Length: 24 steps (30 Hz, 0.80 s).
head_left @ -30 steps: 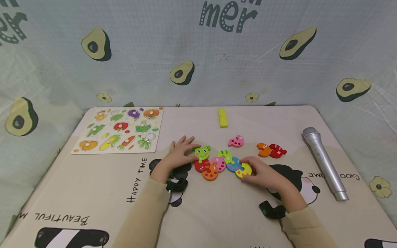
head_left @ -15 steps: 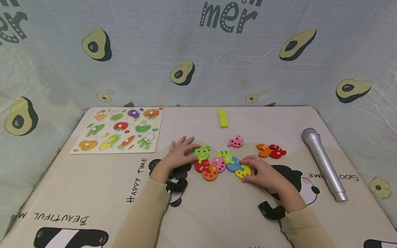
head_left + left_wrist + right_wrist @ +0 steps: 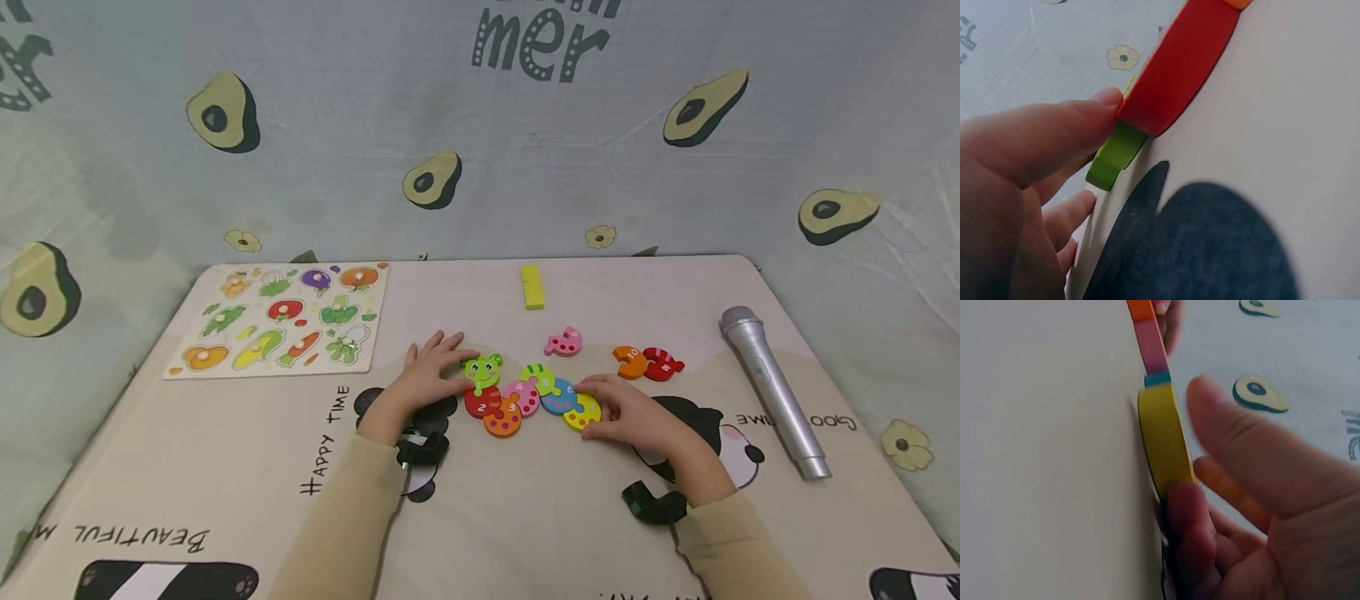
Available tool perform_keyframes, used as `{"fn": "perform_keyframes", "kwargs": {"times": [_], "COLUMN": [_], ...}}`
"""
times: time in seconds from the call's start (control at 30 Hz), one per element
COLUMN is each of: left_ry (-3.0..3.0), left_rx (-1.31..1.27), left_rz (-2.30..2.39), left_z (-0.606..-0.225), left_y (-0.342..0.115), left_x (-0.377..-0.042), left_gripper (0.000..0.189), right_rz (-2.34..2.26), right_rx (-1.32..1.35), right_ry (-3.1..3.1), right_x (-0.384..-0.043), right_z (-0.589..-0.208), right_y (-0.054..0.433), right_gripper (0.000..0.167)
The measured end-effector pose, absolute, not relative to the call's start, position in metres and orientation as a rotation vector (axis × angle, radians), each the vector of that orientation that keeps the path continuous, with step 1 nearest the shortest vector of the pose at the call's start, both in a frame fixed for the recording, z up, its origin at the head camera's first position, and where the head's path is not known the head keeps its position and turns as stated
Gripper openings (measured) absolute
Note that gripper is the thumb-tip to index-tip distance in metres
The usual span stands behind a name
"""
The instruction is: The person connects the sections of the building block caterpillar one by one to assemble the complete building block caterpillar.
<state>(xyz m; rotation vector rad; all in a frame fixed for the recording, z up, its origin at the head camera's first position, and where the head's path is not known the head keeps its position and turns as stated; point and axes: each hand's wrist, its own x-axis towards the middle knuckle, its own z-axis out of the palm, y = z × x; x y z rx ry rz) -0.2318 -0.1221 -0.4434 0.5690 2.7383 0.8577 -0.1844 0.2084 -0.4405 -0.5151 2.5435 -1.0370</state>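
A caterpillar puzzle of linked, numbered pieces lies flat on the table. It runs from a smiling green head piece (image 3: 482, 372) through red (image 3: 477, 405), orange (image 3: 502, 421), pink (image 3: 527, 397), green striped (image 3: 538, 377) and blue pieces (image 3: 558, 398) to a yellow spotted piece (image 3: 582, 412). My left hand (image 3: 420, 383) holds the green head between thumb and forefinger; the left wrist view shows the thumb at its edge by the red piece. At the other end my right hand (image 3: 637, 421) holds the yellow piece between thumb and fingers, partly covering it.
Behind the caterpillar lie a loose pink piece (image 3: 564, 342), an orange piece (image 3: 630, 362) beside a red piece (image 3: 663, 364), and a yellow block (image 3: 532, 287). A vegetable puzzle board (image 3: 277, 321) is at back left. A silver microphone (image 3: 776, 392) lies right.
The head view has shifted slightly, so everything sits a little further left in it. Both hands keep their places on the caterpillar, and its pieces stay linked as before.
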Motion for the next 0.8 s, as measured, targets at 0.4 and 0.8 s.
{"fn": "perform_keyframes", "kwargs": {"times": [0.4, 0.8], "left_ry": [2.738, 2.74], "left_rx": [0.572, 0.571], "left_rz": [0.859, 0.863], "left_z": [-0.443, -0.441], "left_y": [-0.123, -0.122], "left_x": [-0.23, -0.229], "left_gripper": [0.052, 0.052], "right_rz": [-1.234, -1.172], "right_rx": [-0.411, -0.261], "right_ry": [2.803, 2.933], "right_x": [-0.195, -0.195], "right_z": [-0.44, -0.439], "right_y": [0.236, 0.262], "right_gripper": [0.053, 0.049]}}
